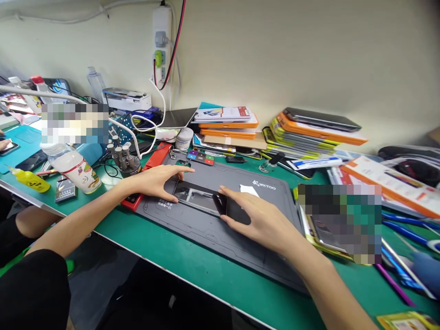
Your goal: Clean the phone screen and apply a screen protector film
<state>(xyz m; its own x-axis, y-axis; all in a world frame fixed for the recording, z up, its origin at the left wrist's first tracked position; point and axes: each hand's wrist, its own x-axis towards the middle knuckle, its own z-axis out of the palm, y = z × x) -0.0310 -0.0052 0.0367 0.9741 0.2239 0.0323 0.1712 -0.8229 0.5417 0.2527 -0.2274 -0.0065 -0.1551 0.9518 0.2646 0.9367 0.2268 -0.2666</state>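
My left hand (pixel 157 180) spreads wide at ten o'clock from a phone (pixel 196 199); whether my right hand (pixel 257 217), at four, grips, I cannot tell.

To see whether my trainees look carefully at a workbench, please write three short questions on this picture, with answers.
1. True or false: the yellow squeeze bottle lies on the gray mat.
2. Which thing is between the left hand and the right hand?
A) a blue-handled tool
B) a dark, flat, glossy device
C) a clear bottle with a red cap
3. Fill in the blank: the white power strip is up on the ____, above the bench.

Key:
1. False; the bottle lies well to the left of the mat.
2. B
3. wall
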